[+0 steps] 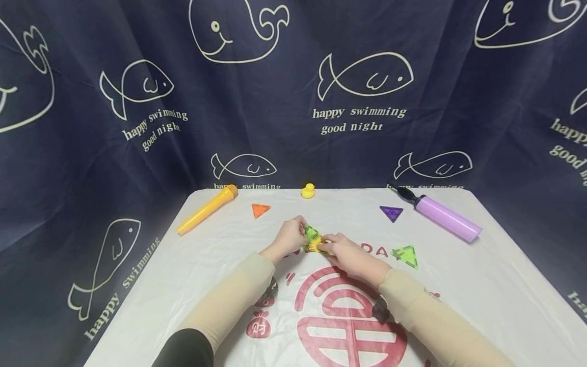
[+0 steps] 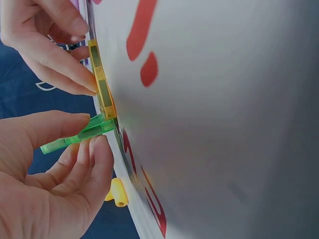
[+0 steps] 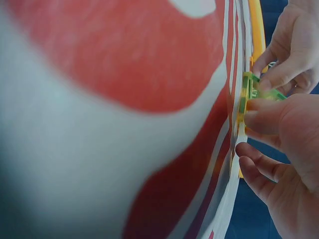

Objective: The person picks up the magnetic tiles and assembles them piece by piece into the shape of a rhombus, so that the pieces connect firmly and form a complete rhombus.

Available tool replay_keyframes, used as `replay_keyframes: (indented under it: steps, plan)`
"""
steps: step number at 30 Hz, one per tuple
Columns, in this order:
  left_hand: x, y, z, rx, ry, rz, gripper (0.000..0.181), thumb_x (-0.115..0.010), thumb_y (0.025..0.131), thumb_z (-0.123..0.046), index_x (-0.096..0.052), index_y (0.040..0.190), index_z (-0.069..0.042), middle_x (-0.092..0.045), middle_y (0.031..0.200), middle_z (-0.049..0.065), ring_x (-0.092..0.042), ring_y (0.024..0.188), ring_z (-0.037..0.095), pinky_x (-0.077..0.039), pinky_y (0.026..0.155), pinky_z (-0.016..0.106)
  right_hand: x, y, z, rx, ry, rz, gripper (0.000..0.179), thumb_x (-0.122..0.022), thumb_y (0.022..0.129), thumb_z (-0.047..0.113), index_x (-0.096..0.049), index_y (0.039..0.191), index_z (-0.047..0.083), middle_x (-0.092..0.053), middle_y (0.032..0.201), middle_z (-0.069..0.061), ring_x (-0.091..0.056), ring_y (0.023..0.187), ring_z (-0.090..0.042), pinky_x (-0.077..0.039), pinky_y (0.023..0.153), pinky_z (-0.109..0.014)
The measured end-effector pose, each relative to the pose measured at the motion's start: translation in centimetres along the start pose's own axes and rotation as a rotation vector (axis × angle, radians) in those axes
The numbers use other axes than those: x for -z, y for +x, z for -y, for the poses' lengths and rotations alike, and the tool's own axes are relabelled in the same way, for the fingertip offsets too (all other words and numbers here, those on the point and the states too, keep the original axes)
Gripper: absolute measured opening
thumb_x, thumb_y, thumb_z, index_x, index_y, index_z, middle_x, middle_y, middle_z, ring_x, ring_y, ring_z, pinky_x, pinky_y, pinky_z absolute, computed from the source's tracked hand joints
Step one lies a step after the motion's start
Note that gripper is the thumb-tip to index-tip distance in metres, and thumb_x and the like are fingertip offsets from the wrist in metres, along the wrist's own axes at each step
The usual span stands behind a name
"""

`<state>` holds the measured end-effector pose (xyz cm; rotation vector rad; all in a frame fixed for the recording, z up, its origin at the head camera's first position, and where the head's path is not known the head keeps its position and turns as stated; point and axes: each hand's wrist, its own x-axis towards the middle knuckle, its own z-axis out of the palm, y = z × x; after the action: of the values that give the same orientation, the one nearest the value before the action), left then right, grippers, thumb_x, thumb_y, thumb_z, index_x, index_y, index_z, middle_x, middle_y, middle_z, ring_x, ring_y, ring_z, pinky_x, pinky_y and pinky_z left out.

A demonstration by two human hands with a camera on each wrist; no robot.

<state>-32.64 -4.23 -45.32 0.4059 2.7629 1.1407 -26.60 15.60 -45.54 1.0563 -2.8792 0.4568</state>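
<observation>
Here, left hand pinching green tile, right hand holding yellow tile, white tabletop, navy curtain (fish-printed) behind.

Both arms stretched forward, left hand pinching, right hand just beside it

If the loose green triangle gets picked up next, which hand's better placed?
Right, I'd say. The right hand is nearer the loose green triangle, though its fingers touch the yellow tile. The left hand sits farther off and pinches another green tile.
</observation>
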Motion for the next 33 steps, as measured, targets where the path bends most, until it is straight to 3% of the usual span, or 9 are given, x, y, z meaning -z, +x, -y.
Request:
replay_keyframes:
  steps: [4, 9, 14, 18, 22, 26, 30, 33]
  plan:
    - [-0.2, 0.0, 0.0, 0.011, -0.018, 0.045, 0.029, -0.075, 0.082, 0.007, -0.058, 0.103, -0.004, -0.059, 0.087, 0.006, -0.055, 0.046, 0.014, -0.048, 0.041, 0.027, 0.2, -0.4, -0.5, -0.022, 0.012, 0.036, 0.036, -0.062, 0.099, 0.002, -0.067, 0.134, 0.007, -0.059, 0.138, -0.017, -0.056, 0.117, -0.038, -0.051, 0.097, -0.051]
    - [-0.2, -0.2, 0.1, 0.004, -0.013, 0.047, 0.028, -0.074, 0.082, 0.007, -0.058, 0.101, -0.005, -0.059, 0.085, 0.005, -0.053, 0.045, 0.013, -0.045, 0.040, 0.024, 0.4, -0.7, -1.0, -0.020, -0.001, 0.073, 0.041, -0.058, 0.100, 0.001, -0.063, 0.140, 0.010, -0.055, 0.147, -0.012, -0.053, 0.124, -0.035, -0.050, 0.099, -0.051]
    - [0.1, -0.4, 0.2, 0.000, -0.019, 0.065, 0.030, -0.075, 0.083, 0.005, -0.059, 0.107, -0.004, -0.060, 0.088, 0.005, -0.055, 0.049, 0.013, -0.046, 0.042, 0.025, 0.7, -0.9, -1.3, -0.066, 0.010, 0.148, 0.047, -0.057, 0.101, 0.002, -0.056, 0.147, 0.014, -0.049, 0.153, -0.007, -0.046, 0.137, -0.033, -0.042, 0.108, -0.055]
    - [0.6, -0.5, 0.6, -0.019, -0.051, 0.098, 0.036, -0.076, 0.081, 0.003, -0.060, 0.113, -0.003, -0.062, 0.090, 0.004, -0.061, 0.053, 0.015, -0.049, 0.047, 0.026, 0.5, -0.8, -1.3, -0.060, -0.041, 0.169, 0.058, -0.057, 0.096, -0.006, -0.053, 0.150, 0.015, -0.048, 0.154, -0.006, -0.044, 0.137, -0.033, -0.040, 0.109, -0.056]
    - [2.0, -0.7, 1.1, -0.011, -0.096, 0.161, 0.044, -0.074, 0.079, 0.002, -0.061, 0.120, -0.002, -0.065, 0.095, 0.005, -0.067, 0.067, 0.017, -0.053, 0.060, 0.028, 0.3, -0.9, -1.3, -0.026, -0.111, 0.153, 0.069, -0.058, 0.087, -0.013, -0.051, 0.151, 0.014, -0.050, 0.151, -0.006, -0.045, 0.135, -0.032, -0.041, 0.109, -0.054]
    - [3.6, -0.2, 2.0, 0.023, -0.185, 0.205, 0.050, -0.071, 0.077, 0.001, -0.062, 0.126, 0.000, -0.066, 0.101, 0.008, -0.064, 0.081, 0.018, -0.053, 0.072, 0.029, 0.3, -0.9, -1.2, -0.022, -0.134, 0.153, 0.064, -0.058, 0.091, -0.008, -0.050, 0.151, 0.012, -0.051, 0.150, -0.006, -0.044, 0.137, -0.034, -0.037, 0.112, -0.054]
    - [4.8, 0.5, 3.4, 0.044, -0.224, 0.165, 0.046, -0.068, 0.081, -0.003, -0.062, 0.126, 0.001, -0.066, 0.101, 0.009, -0.063, 0.083, 0.020, -0.053, 0.074, 0.030, 0.2, -0.8, -1.1, 0.005, -0.120, 0.143, 0.055, -0.058, 0.096, -0.003, -0.052, 0.150, 0.009, -0.052, 0.147, -0.008, -0.046, 0.136, -0.034, -0.038, 0.112, -0.052]
    - [5.6, 0.8, 4.3, 0.054, -0.188, 0.078, 0.038, -0.066, 0.084, -0.006, -0.065, 0.122, 0.002, -0.067, 0.098, 0.010, -0.066, 0.083, 0.022, -0.053, 0.075, 0.032, 0.2, -0.7, -1.2, 0.046, -0.092, 0.095, 0.046, -0.061, 0.098, 0.001, -0.058, 0.143, 0.006, -0.055, 0.143, -0.012, -0.050, 0.132, -0.035, -0.042, 0.109, -0.051]
